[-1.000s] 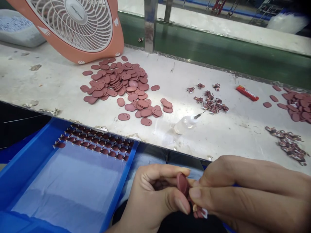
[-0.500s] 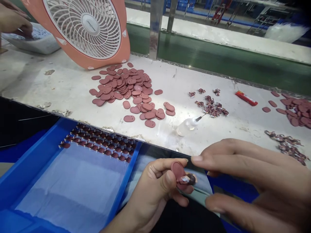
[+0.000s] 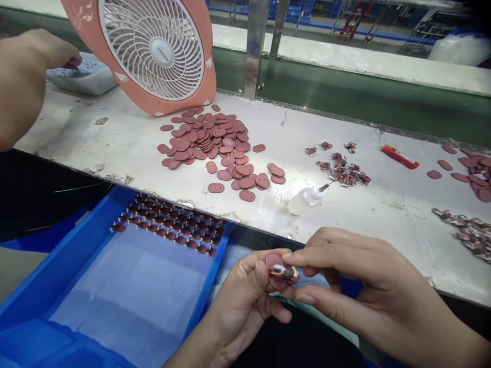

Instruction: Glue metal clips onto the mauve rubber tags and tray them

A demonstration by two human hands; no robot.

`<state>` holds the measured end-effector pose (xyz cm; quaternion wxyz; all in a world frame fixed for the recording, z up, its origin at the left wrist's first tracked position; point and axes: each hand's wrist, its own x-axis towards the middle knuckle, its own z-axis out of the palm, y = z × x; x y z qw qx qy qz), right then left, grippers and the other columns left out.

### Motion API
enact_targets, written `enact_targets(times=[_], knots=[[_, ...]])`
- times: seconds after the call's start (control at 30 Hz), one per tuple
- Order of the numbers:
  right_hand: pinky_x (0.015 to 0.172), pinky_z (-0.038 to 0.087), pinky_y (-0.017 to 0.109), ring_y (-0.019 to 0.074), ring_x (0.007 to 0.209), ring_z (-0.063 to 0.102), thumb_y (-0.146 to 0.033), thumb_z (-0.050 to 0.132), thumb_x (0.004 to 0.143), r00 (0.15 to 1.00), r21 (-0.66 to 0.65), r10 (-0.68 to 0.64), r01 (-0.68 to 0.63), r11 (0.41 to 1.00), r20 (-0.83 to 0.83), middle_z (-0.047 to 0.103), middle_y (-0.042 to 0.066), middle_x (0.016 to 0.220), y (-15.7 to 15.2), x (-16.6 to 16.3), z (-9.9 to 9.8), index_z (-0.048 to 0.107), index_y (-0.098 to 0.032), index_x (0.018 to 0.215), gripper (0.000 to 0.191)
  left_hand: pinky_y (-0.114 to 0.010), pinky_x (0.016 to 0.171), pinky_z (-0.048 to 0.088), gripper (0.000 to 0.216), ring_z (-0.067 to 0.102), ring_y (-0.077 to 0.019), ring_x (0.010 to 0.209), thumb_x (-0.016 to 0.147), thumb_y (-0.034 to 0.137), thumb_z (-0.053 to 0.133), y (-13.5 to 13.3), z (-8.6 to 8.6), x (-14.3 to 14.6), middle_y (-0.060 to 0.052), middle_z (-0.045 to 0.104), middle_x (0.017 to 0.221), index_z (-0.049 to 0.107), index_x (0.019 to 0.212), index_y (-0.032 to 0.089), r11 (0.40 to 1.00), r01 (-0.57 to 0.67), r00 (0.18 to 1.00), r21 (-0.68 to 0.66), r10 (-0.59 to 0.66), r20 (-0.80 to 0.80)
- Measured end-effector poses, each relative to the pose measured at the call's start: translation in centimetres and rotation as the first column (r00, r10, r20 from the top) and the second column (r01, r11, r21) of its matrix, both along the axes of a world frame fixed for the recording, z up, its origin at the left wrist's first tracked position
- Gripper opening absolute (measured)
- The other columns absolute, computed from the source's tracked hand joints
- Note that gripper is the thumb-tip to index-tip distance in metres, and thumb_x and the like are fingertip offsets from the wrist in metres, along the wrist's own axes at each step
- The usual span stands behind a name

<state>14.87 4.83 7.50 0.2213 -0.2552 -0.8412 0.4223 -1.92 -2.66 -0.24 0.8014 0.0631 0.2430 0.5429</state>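
Observation:
My left hand [image 3: 245, 301] pinches a maroon oval disc [image 3: 274, 262] with a small patterned piece [image 3: 287, 272] lying on it, low in the middle of the view. My right hand [image 3: 360, 286] closes finger and thumb on the same small piece from the right. Both hands hover in front of the white workbench [image 3: 115, 138], just right of a blue tray [image 3: 57, 276]. A pile of maroon oval discs [image 3: 215, 148] lies on the bench beyond my left hand. A heap of small patterned pieces [image 3: 343, 171] lies beyond my right hand.
The blue tray holds rows of finished pieces [image 3: 169, 227] along its far edge. A small glue bottle [image 3: 307, 197] lies on the bench. An orange fan [image 3: 153, 48], a red lighter [image 3: 399, 157], more discs [image 3: 471, 174] and pieces [image 3: 468, 230] stand about. Another person's hand [image 3: 26, 71] reaches at far left.
My right hand's fingers, spread half a second ago, have closed back onto the small piece on the disc. The view shifted right and down; another person's hand grew larger at the left.

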Motion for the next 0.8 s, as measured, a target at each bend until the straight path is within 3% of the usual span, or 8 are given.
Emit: enact_targets(times=[0.23, 0.37, 0.43, 0.53, 0.63, 0.8], knots=[[0.064, 0.049, 0.020, 0.0080, 0.072, 0.063, -0.014, 0.065, 0.094, 0.999, -0.046, -0.049, 0.049, 0.998, -0.002, 0.066, -0.005, 0.084, -0.3, -0.9, -0.8, 0.066, -0.033, 0.112, 0.026, -0.014, 0.051, 0.057, 0.040, 0.066, -0.0089, 0.066, 0.077, 0.050, 0.077, -0.1, -0.6, -0.4, -0.003, 0.072, 0.087, 0.078, 0.102, 0.019, 0.998, 0.007, 0.999, 0.068, -0.004, -0.040], [0.061, 0.050, 0.018, 0.0079, 0.070, 0.062, -0.011, 0.064, 0.093, 0.991, 0.104, -0.104, 0.112, 0.988, -0.088, 0.066, -0.002, 0.083, -0.5, -1.6, -1.5, 0.067, -0.024, 0.110, 0.022, -0.018, 0.051, 0.058, 0.060, 0.067, -0.0125, 0.068, 0.073, 0.063, 0.074, 0.0, -0.6, -0.8, -0.005, 0.070, 0.088, 0.074, 0.114, 0.019, 0.999, 0.004, 0.992, 0.051, 0.002, -0.123], [0.060, 0.050, 0.017, 0.0089, 0.071, 0.061, -0.009, 0.063, 0.092, 0.979, 0.264, -0.168, 0.194, 0.945, -0.117, 0.065, 0.001, 0.084, -0.8, -2.1, -2.3, 0.068, -0.019, 0.110, 0.021, -0.017, 0.050, 0.056, 0.055, 0.064, -0.0119, 0.066, 0.069, 0.060, 0.079, -0.2, -0.6, -1.0, -0.004, 0.069, 0.084, 0.075, 0.107, 0.020, 0.986, -0.169, 0.950, 0.006, 0.165, -0.267], [0.062, 0.051, 0.023, 0.0132, 0.074, 0.060, -0.004, 0.067, 0.089, 0.962, 0.526, -0.222, 0.272, 0.805, -0.158, 0.066, 0.005, 0.086, -1.4, -2.9, -4.2, 0.066, -0.012, 0.118, 0.030, -0.016, 0.046, 0.050, 0.036, 0.054, -0.0087, 0.058, 0.064, 0.045, 0.089, -0.6, -0.4, -1.1, 0.001, 0.062, 0.071, 0.073, 0.084, 0.020, 0.902, -0.430, 0.792, 0.029, 0.393, -0.468], [0.062, 0.049, 0.029, 0.0173, 0.074, 0.058, 0.000, 0.068, 0.086, 0.968, 0.652, -0.169, 0.249, 0.716, -0.185, 0.066, 0.009, 0.085, -1.7, -3.9, -6.0, 0.063, -0.006, 0.123, 0.038, -0.016, 0.044, 0.046, 0.033, 0.048, -0.0075, 0.054, 0.060, 0.038, 0.092, -0.8, -0.3, -1.2, 0.003, 0.058, 0.067, 0.071, 0.077, 0.020, 0.887, -0.455, 0.732, 0.080, 0.424, -0.534], [0.060, 0.047, 0.031, 0.0186, 0.073, 0.056, 0.001, 0.068, 0.086, 0.975, 0.666, -0.102, 0.210, 0.716, -0.197, 0.067, 0.012, 0.085, -1.3, -5.9, -7.3, 0.063, -0.003, 0.121, 0.036, -0.017, 0.044, 0.044, 0.030, 0.050, -0.0066, 0.054, 0.067, 0.040, 0.087, -0.8, -0.2, -1.6, 0.001, 0.062, 0.075, 0.068, 0.075, 0.019, 0.859, -0.512, 0.694, 0.014, 0.423, -0.583]])
